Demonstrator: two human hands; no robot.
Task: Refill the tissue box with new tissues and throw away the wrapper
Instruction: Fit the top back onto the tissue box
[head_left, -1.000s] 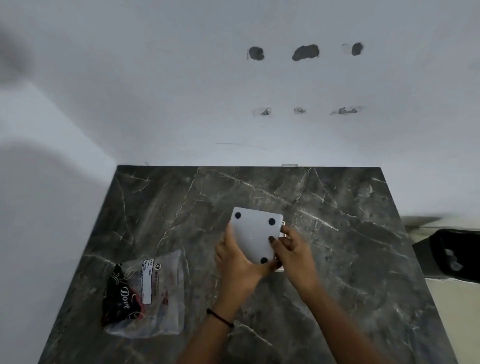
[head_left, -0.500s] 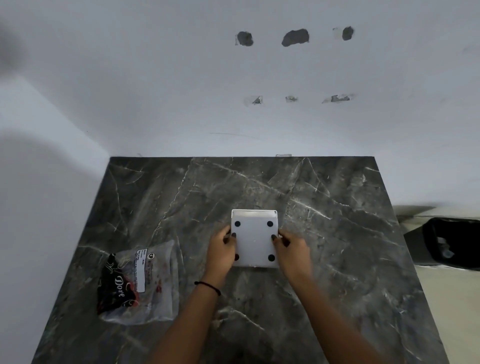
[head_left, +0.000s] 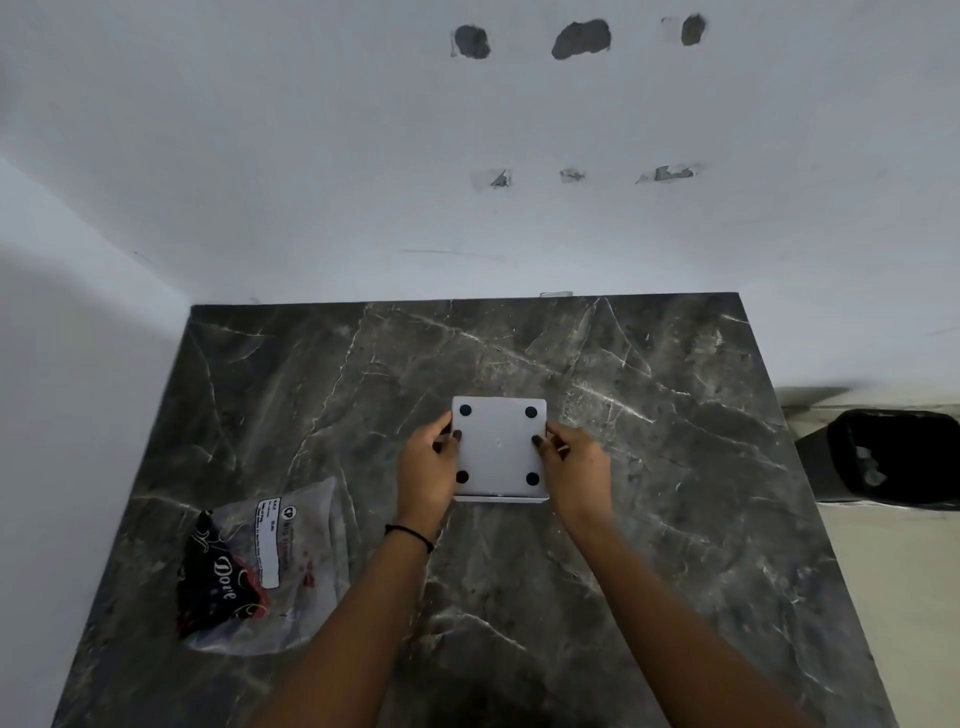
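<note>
Two hands, left hand (head_left: 427, 467) and right hand (head_left: 577, 464), gripping tissue box (head_left: 500, 448) sides, mid-counter (head_left: 649, 441)

Dim, soft light; perhaps slightly blurred edges.

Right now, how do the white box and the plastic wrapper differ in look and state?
The white box is rigid, square and opaque, with four black pads facing up; the plastic wrapper is limp, clear and printed. Left hand and right hand hold the box; nobody touches the wrapper. Both sit on the marble table.
</note>
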